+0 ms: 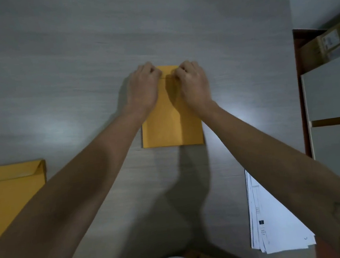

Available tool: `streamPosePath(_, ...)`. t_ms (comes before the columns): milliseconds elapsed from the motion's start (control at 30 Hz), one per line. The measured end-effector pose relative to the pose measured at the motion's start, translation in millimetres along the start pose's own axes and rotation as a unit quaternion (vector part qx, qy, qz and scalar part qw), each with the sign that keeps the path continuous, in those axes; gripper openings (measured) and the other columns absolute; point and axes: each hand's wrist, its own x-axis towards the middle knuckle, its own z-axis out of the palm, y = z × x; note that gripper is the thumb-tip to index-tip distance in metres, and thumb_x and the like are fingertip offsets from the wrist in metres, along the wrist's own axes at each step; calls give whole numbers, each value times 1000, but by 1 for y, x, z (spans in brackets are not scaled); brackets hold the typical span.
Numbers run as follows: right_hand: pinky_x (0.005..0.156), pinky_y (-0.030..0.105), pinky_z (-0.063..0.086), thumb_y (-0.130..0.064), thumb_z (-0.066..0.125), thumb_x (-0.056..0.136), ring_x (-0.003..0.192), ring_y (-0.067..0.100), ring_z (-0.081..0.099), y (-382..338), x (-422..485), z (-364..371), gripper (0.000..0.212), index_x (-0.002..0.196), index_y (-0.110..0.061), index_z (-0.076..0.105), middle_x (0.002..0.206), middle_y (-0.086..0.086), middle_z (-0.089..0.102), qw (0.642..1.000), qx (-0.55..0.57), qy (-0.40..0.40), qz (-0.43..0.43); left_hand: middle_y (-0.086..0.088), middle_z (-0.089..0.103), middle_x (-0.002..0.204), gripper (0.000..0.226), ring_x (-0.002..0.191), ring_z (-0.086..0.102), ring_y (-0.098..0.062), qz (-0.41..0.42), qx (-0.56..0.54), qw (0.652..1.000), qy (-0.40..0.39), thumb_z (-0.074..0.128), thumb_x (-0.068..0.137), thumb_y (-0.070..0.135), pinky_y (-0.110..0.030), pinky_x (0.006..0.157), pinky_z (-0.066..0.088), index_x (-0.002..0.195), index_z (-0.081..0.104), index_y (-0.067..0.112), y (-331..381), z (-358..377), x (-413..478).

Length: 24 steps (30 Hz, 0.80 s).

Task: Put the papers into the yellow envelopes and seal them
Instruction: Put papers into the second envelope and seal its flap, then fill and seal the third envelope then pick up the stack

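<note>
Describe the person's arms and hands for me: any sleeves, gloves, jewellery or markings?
Both the left hand and right hand are bare: no gloves, rings or watch show. The forearms are uncovered, with no sleeve visible on them. The right forearm carries a small dark marking near the elbow, too blurred to read.

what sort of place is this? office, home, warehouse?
Likely an office or mailing desk: a grey wood-grain tabletop holding a stack of printed white papers and a yellow paper envelope, with a brown cardboard box off to the right.
</note>
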Motion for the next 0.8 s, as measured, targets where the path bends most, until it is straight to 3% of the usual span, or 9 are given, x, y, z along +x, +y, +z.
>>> streamPosePath(100, 79, 41, 46, -3, 42, 96, 96, 34, 58, 0, -13, -2, 31, 113, -1, 68, 106, 15, 66, 999, -20, -17, -27, -11, 44, 144, 45, 136, 39, -26, 30, 62, 997, -31, 31, 103, 23, -36, 108, 32, 143, 43, 8, 1, 4, -19)
streamPosePath(233, 92, 43, 47, -17, 33, 95, 104, 37, 56, -1, -19, -7, 48, 131, 5, 55, 125, 19, 61, 996, -28, -75, -39, -11, 26, 158, 70, 147, 22, -26, 33, 118, 989, -84, 32, 99, 51, -41, 118, 23, 152, 25, 7, -1, 5, -26)
streamPosePath(300, 99, 41, 45, -16, 40, 94, 111, 37, 54, -3, -21, -6, 49, 136, 6, 50, 134, 20, 56, 994, -31, -100, -27, -11, 20, 161, 77, 150, 16, -26, 24, 113, 988, -106, 33, 98, 59, -42, 120, 18, 154, 21, 7, -1, 7, -27)
streamPosePath(400, 103, 38, 42, -11, 52, 93, 121, 36, 49, -2, -22, -6, 52, 142, 5, 43, 143, 18, 48, 992, -27, -121, -22, -10, 15, 163, 84, 151, 10, -25, 11, 83, 990, -118, 35, 95, 64, -44, 123, 11, 156, 16, 9, -3, 11, -29)
streamPosePath(567, 111, 31, 33, -12, 54, 97, 141, 26, 31, -4, -22, -9, 58, 150, -4, 32, 155, 10, 34, 988, -1, -154, 13, -4, 5, 165, 90, 152, 2, -22, -9, 44, 987, -153, 44, 91, 66, -44, 124, 4, 157, 10, 16, -7, 10, -27)
streamPosePath(700, 118, 30, 21, -13, 56, 96, 143, 26, 25, -15, -19, -12, 60, 148, -2, 30, 157, 12, 28, 984, -32, -173, 29, 0, 5, 166, 92, 152, 1, -22, -45, 49, 985, -158, 48, 88, 67, -48, 123, 4, 157, 14, 17, 0, 7, -25)
streamPosePath(800, 117, 32, 22, -19, 61, 93, 140, 27, 29, -24, -16, -15, 60, 142, 0, 33, 152, 14, 33, 982, -44, -181, 41, -1, 1, 166, 92, 152, -3, -22, -45, 89, 982, -163, 43, 89, 71, -50, 122, 4, 156, 13, 15, 1, 4, -28)
